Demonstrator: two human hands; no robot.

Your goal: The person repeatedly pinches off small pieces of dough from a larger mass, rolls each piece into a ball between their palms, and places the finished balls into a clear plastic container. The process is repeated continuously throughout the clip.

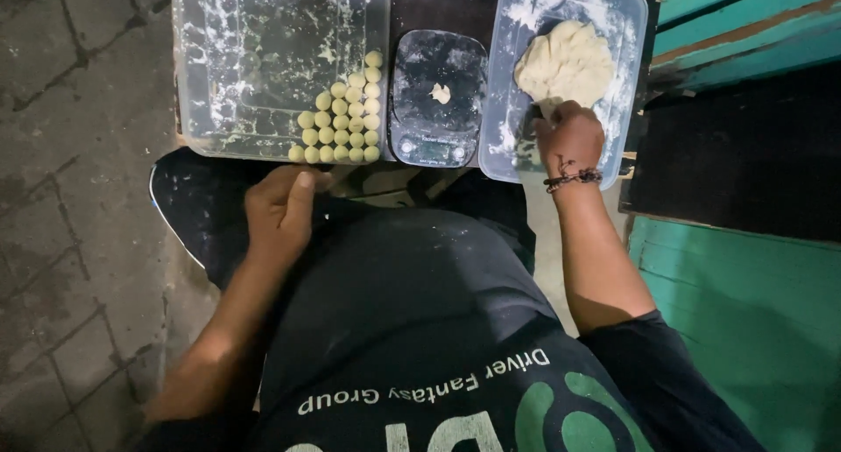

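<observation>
Right hand (571, 137) fingers pinching dough (565, 62)

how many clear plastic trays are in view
2: left tray, beside the scale, holds small dough balls; right tray holds the dough lump the right hand touches.

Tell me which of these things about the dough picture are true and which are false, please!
1. The right hand is touching the big lump of dough. True.
2. The little dough balls sit in the same tray as the big lump. False: they are in the left clear tray; the lump is in the right tray.
3. A small bit of dough lies on the kitchen scale. True.
4. The left hand is holding a dough ball. False: it rests near the person's lap, and no ball shows in it.
5. The scale stands between the two trays. True.
</observation>
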